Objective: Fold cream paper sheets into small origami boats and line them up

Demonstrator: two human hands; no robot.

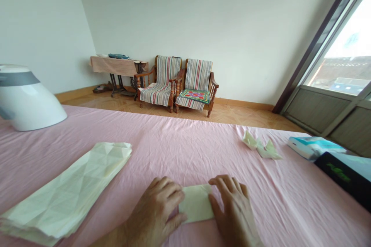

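A small pale-green piece of folded paper [196,204] lies on the pink cloth between my two hands. My left hand [159,208] has the paper's left end between thumb and curled fingers. At the opposite end, my right hand [233,206] holds the paper, its thumb at the near right side and its fingertips at the far right corner. Farther left is a stack of creased pale-green paper sheets [72,189]. Beyond my right hand sit two small folded paper shapes [269,149], close together, with pointed tips.
A white and grey kettle [34,102] stands at the table's far left. Toward the right are a blue and white tissue pack [314,146] and a black box [342,175]. Past the pink-covered table [174,142] are two wooden armchairs [197,81] and a cloth-draped sewing table [114,65].
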